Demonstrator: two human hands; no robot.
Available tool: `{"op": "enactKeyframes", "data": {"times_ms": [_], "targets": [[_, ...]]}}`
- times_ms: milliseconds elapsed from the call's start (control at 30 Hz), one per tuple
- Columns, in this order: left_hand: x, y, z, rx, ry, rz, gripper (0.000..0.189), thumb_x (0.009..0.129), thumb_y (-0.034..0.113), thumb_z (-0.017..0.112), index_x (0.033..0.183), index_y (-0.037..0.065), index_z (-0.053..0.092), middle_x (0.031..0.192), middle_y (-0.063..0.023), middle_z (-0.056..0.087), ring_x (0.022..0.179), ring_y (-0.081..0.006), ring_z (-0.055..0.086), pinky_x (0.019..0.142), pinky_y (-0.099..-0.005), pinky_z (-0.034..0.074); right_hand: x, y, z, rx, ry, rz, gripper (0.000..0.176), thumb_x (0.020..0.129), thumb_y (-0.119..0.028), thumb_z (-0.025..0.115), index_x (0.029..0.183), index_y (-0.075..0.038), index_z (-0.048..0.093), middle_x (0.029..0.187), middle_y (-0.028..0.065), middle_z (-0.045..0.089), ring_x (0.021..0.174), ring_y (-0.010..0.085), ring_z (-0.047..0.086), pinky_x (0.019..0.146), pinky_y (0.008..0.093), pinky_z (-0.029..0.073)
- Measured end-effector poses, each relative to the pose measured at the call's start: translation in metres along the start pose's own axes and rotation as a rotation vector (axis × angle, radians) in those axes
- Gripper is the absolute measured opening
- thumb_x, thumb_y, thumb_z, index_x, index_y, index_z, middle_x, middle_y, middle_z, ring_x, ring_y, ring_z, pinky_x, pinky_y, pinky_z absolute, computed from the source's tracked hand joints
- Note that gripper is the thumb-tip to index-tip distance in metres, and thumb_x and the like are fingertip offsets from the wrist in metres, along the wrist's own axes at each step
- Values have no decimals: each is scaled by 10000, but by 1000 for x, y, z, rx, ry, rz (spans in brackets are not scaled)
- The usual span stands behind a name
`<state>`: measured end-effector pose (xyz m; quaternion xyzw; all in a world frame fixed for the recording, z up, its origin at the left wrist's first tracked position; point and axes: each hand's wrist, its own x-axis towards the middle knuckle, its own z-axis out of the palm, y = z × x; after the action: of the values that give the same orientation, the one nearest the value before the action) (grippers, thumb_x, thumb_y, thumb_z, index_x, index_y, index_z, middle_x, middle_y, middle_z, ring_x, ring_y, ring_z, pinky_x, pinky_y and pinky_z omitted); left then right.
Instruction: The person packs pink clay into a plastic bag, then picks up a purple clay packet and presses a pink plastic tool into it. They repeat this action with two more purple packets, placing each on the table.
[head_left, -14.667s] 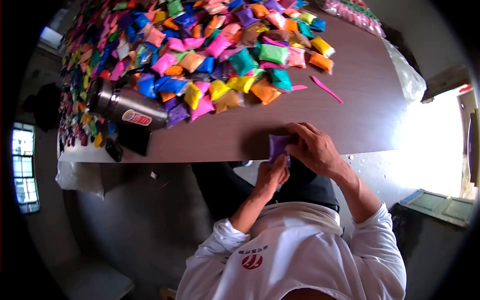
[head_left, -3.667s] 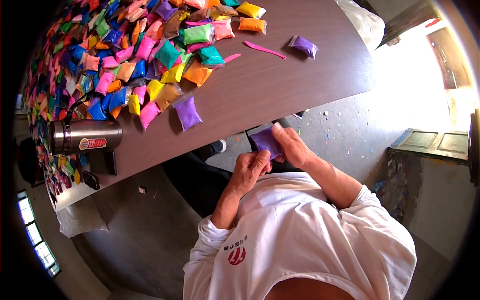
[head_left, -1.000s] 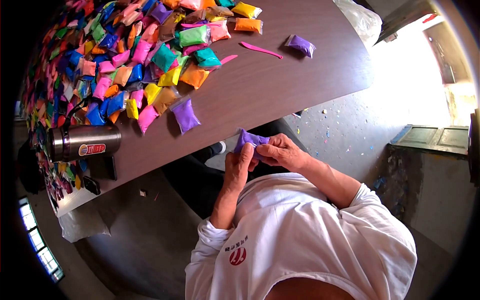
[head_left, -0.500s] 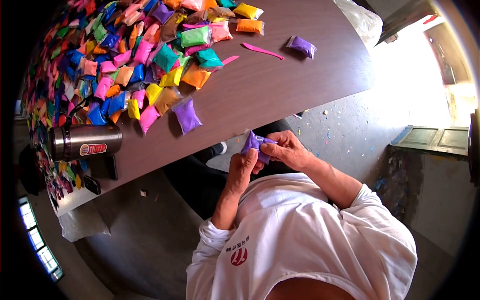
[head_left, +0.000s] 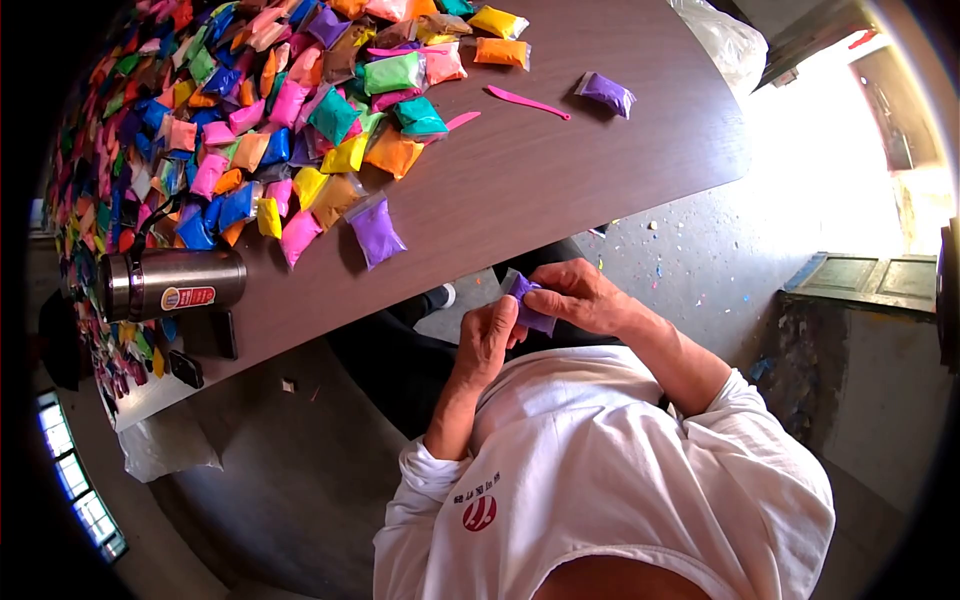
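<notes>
Between my two hands, just off the table's near edge, is a small clear packet of purple modelling clay (head_left: 536,316). My left hand (head_left: 488,335) grips its left side, thumb up along the packet. From the right, my right hand (head_left: 580,298) pinches it with thumb and fingers, which hide part of it. On the table, closest to my hands, lies another purple clay packet (head_left: 376,232). A third purple packet (head_left: 606,94) sits alone farther right, beside a pink plastic knife (head_left: 528,102).
A large heap of many-coloured clay packets (head_left: 285,105) covers the left of the brown table (head_left: 560,180). A steel flask (head_left: 175,284) lies at the near left, with a dark phone-like object (head_left: 185,369) by the edge. A clear plastic bag (head_left: 722,45) hangs at the far corner.
The purple packet in my hands has turned and shifted slightly right and down. My right hand's fingers have moved a little over it. Things on the table look the same.
</notes>
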<state>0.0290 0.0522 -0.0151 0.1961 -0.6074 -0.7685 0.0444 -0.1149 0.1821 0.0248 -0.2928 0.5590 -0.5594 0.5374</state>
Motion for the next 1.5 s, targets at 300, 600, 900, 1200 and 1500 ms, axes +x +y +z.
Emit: {"op": "enactKeyframes", "data": {"times_ms": [300,600,900,1200,1500], "targets": [[2,7,7,179,-13,55,585,1001,479,421,634,45,562,553,-7,530,524,-84,458,488,-250,355,1,-8,4,31,75,5,347,985,-298,559,894,25,648,761,36,648,707,95,589,652,287,495],[0,2,-2,110,0,6,553,1004,439,449,677,11,574,564,-25,530,536,-115,494,503,-286,381,-4,-9,-7,-50,13,187,340,928,-304,652,920,36,661,777,30,641,757,96,578,673,279,493],[-2,6,-1,126,31,-8,542,995,445,472,671,21,567,563,-13,512,529,-108,465,496,-284,364,-7,-23,-3,-196,-30,174,290,936,-233,631,970,54,645,839,82,677,817,156,627,770,308,510],[-1,-8,-3,-125,-27,14,472,912,339,673,575,74,477,541,31,461,537,-50,392,512,-234,310,18,-43,-14,-374,344,-180,271,884,-223,638,1001,16,588,785,110,591,711,184,565,658,342,462],[1,-33,-14,-24,116,-143,532,899,434,657,560,71,466,523,32,441,521,-55,389,503,-237,308,109,-54,13,-751,452,-213,290,793,-235,698,891,25,615,765,181,628,705,336,619,663,401,481]]}}
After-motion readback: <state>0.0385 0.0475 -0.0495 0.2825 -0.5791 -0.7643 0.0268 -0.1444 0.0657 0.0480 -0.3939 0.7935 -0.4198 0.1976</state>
